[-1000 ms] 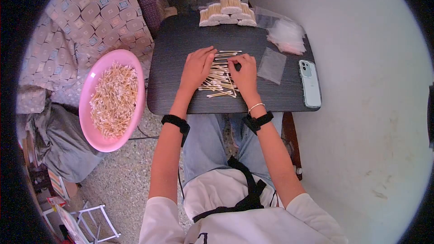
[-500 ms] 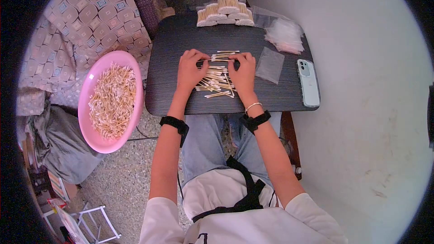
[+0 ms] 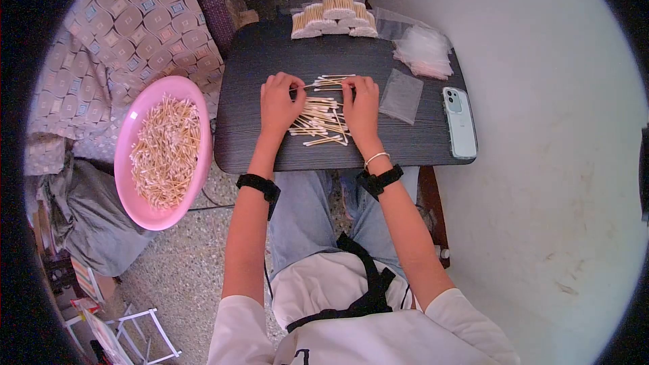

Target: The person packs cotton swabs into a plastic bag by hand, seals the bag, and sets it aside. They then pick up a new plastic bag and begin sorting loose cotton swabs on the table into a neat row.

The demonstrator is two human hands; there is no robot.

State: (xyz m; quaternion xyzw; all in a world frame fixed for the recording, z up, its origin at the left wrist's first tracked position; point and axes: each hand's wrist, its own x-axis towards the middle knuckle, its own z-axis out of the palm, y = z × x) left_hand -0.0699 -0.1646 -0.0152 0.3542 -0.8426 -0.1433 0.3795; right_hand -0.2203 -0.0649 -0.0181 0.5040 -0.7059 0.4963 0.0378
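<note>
My left hand (image 3: 279, 103) is closed in a pinch on a cotton swab (image 3: 305, 86), which sticks out to the right toward a small row of swabs (image 3: 330, 81). At the right end of that row, my right hand (image 3: 362, 103) has its thumb and forefinger closed around swab ends, partly hidden by the fingers. Between my wrists lies a loose pile of cotton swabs (image 3: 319, 118) with wooden sticks and white tips, some crossing each other. All of this rests on a dark table (image 3: 243, 122).
Packed swab bundles (image 3: 338, 8) are stacked at the table's back edge. Clear plastic bags (image 3: 424, 53) lie at the back right, with a single bag (image 3: 401, 96) nearer my right hand. A phone (image 3: 461, 125) lies by the right edge. A pink basin (image 3: 125, 162) full of swabs stands left.
My left hand has shifted slightly left, and the swab in its pinch now reaches out from the small row. The right hand has barely moved.
</note>
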